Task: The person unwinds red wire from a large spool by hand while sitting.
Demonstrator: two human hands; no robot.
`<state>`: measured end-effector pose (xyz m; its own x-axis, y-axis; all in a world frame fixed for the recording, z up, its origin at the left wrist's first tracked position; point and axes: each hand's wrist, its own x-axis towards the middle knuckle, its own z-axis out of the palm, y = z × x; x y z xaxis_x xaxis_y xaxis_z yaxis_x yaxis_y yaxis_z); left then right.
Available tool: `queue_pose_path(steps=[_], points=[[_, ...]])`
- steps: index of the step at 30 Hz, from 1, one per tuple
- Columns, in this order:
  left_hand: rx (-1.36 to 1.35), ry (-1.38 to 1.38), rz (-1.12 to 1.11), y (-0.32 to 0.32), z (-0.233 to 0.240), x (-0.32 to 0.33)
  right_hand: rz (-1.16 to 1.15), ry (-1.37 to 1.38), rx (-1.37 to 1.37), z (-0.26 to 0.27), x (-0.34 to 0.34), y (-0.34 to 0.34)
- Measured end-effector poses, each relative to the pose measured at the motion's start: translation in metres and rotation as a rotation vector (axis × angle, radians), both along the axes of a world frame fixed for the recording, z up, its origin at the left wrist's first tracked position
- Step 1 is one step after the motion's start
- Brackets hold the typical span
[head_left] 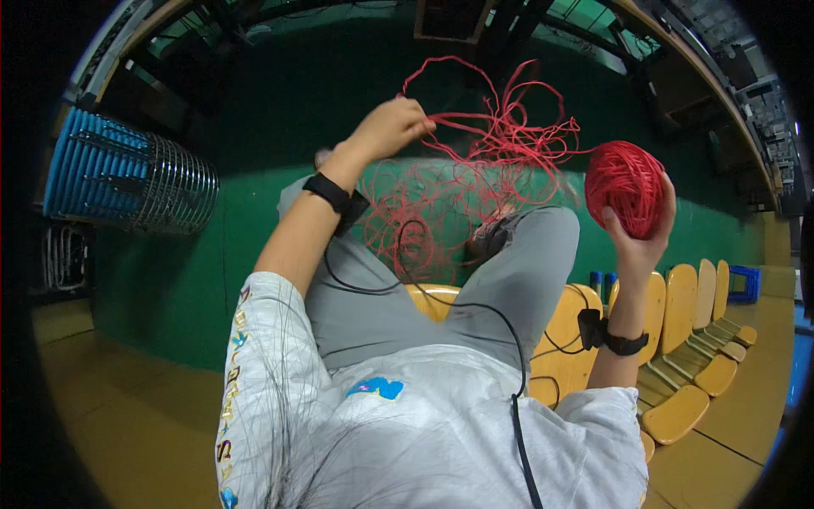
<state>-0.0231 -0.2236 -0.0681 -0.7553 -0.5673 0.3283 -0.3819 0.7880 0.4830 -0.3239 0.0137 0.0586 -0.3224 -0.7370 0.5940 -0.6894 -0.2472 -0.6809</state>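
A thick ball of red cord [626,184] sits in my right hand [639,251], thumb on the near side and fingers around the far side. From the ball a single strand runs left into a loose tangle of red cord [509,137] hanging in front of me. My left hand [395,126] pinches strands at the tangle's left end, and one loop arcs up from beside it. More tangled red cord [413,216] spreads low between my knees, over the green floor. How far the raised tangle joins that lower heap cannot be made out.
A black cable [474,305] runs across my lap. Yellow chairs [680,299] stand in a row to the right. Stacked blue chairs with metal frames [127,172] are at the left. Wood-edged benches [693,57] curve along the far side. A blue crate [744,284] lies beyond the chairs.
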Motion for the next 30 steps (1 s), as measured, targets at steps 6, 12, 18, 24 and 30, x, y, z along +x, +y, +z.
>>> queue_pose_path(steps=[6,12,18,24,30], points=[[0.378,0.087,-0.13,0.039,0.002,-0.026,0.008,0.063,0.026,-0.012,0.001,-0.002],[0.138,0.292,0.056,0.06,0.079,-0.068,0.009,0.219,0.013,-0.006,0.003,0.002],[0.534,-0.102,0.161,0.053,0.065,-0.085,0.047,0.311,-0.033,0.0,0.014,0.002],[1.001,0.086,0.113,0.052,0.051,-0.085,0.017,0.429,-0.024,0.0,0.021,0.004],[0.628,0.203,0.137,0.052,0.055,-0.072,0.063,0.238,0.021,-0.013,0.012,0.008]])
